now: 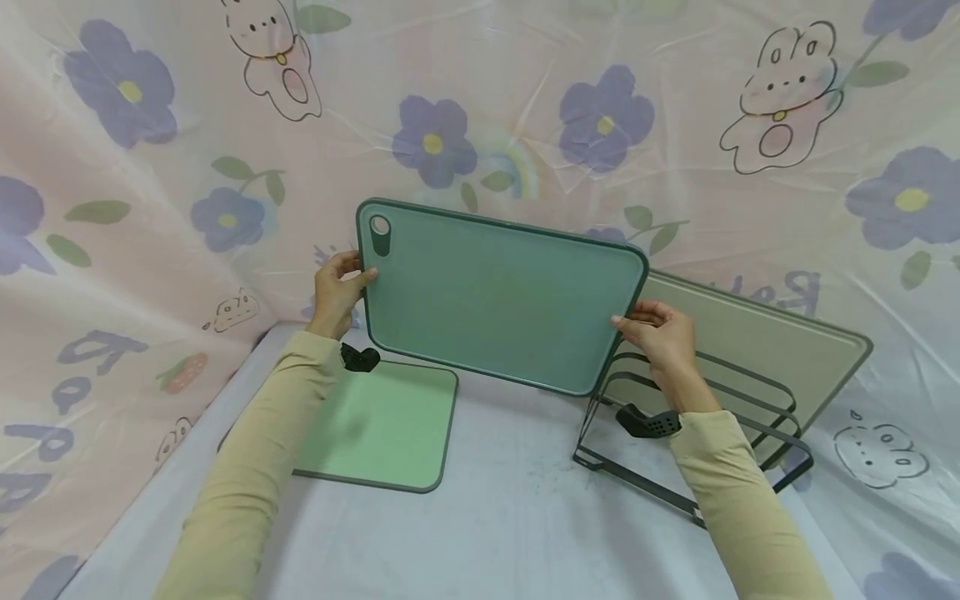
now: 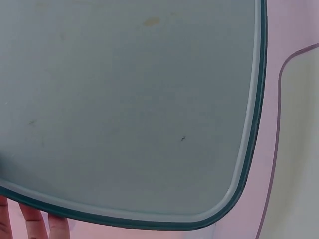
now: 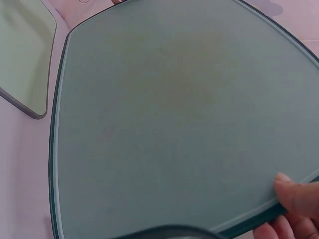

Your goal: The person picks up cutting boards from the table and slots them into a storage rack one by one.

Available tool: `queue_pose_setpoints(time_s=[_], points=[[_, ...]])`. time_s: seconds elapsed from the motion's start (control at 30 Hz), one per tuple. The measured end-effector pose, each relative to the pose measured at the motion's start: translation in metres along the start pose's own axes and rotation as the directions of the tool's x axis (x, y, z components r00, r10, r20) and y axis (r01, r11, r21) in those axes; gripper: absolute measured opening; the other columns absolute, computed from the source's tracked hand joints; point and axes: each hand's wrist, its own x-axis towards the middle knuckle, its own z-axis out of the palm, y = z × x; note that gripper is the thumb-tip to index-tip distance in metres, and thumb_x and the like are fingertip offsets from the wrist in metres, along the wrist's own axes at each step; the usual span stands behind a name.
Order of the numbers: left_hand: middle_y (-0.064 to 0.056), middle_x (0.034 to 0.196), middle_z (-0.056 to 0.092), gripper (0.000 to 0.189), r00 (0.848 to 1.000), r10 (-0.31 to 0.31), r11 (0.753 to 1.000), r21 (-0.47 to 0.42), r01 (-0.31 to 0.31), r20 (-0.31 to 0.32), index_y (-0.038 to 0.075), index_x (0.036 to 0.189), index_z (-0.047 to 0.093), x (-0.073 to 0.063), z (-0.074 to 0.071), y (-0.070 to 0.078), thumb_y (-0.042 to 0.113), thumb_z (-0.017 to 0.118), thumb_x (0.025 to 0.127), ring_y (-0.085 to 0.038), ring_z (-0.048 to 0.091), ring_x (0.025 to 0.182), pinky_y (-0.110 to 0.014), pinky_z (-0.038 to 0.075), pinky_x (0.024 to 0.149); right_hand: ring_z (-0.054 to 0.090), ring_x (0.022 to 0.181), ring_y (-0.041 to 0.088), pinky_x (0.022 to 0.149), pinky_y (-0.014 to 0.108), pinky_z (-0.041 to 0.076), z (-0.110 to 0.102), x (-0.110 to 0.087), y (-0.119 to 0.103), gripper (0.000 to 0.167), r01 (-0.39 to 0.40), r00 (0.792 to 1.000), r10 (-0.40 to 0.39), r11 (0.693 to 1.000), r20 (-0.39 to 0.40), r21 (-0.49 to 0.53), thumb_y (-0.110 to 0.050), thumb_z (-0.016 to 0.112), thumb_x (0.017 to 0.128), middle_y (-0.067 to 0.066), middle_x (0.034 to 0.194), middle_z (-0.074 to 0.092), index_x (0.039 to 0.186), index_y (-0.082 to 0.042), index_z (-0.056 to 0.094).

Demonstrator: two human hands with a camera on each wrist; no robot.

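Note:
A teal cutting board (image 1: 498,296) with a dark green rim and a hole in its upper left corner is held up above the table, tilted down to the right. The left hand (image 1: 336,292) grips its left edge, thumb on the front face and fingers behind. At the right edge the right hand (image 1: 663,337) pinches it the same way, thumb in front. In the right wrist view the right thumb (image 3: 299,196) presses the face near the rim. Behind the right hand stands a black wire rack (image 1: 637,483), with a beige cutting board (image 1: 780,350) upright in it.
A light green cutting board (image 1: 382,429) with a grey rim lies flat on the white table (image 1: 510,500), partly behind the left forearm. A patterned curtain (image 1: 510,50) with flowers and rabbits hangs behind and along the left side. Each wrist wears a small black device.

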Motion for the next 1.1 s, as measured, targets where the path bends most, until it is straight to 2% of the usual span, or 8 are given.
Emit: queue_pose_setpoints(time_s=[0.23,0.47,0.67,0.83,1.1], points=[[-0.004,0.102,0.052,0.036,1.0,0.018,1.0,0.014,-0.018,-0.004,-0.001,0.121,0.059,0.001,0.003,0.002,-0.006,0.069,0.086,-0.012,0.054,0.087,-0.035,0.051,0.085,0.062,0.074,0.006,0.073,0.021,0.054,0.0,0.002,0.001,0.027,0.005,1.0,-0.005,1.0,-0.004,0.008,0.001,0.074,0.084,-0.002,0.085,0.06,0.104,0.002,0.056],[-0.003,0.099,0.053,0.029,0.999,0.047,0.999,-0.002,-0.047,-0.027,0.001,0.114,0.062,0.001,0.009,0.001,-0.006,0.069,0.086,-0.013,0.054,0.082,-0.032,0.05,0.078,0.061,0.076,0.007,0.075,0.022,0.054,-0.001,0.004,0.003,0.028,0.0,1.0,0.0,1.0,-0.02,0.016,0.002,0.073,0.084,0.001,0.09,0.058,0.106,0.0,0.055],[-0.003,0.099,0.053,0.027,0.999,0.047,0.999,-0.018,-0.047,-0.011,0.0,0.112,0.062,0.001,0.015,-0.002,-0.008,0.068,0.086,-0.013,0.053,0.086,-0.037,0.051,0.084,0.061,0.078,0.007,0.077,0.023,0.053,-0.006,0.003,0.002,0.028,-0.024,0.999,0.025,0.999,-0.038,0.025,0.003,0.073,0.084,0.001,0.093,0.057,0.106,-0.001,0.056],[-0.002,0.102,0.052,0.031,1.0,0.026,1.0,-0.006,-0.026,-0.003,-0.001,0.116,0.061,0.001,0.02,-0.004,-0.006,0.069,0.087,-0.012,0.053,0.09,-0.038,0.051,0.087,0.06,0.08,0.008,0.081,0.025,0.052,-0.011,0.0,0.0,0.029,-0.048,0.998,0.049,0.998,-0.038,0.032,0.0,0.074,0.084,0.001,0.094,0.057,0.107,-0.002,0.056],[-0.005,0.105,0.052,0.034,0.999,-0.001,1.0,-0.022,0.003,0.05,-0.005,0.119,0.059,-0.002,0.032,-0.007,-0.004,0.07,0.087,-0.014,0.056,0.087,-0.041,0.05,0.088,0.061,0.079,0.007,0.076,0.021,0.053,-0.028,-0.004,-0.001,0.03,-0.044,0.998,0.047,0.996,-0.04,0.076,0.0,0.074,0.084,0.001,0.094,0.059,0.107,-0.002,0.056]])
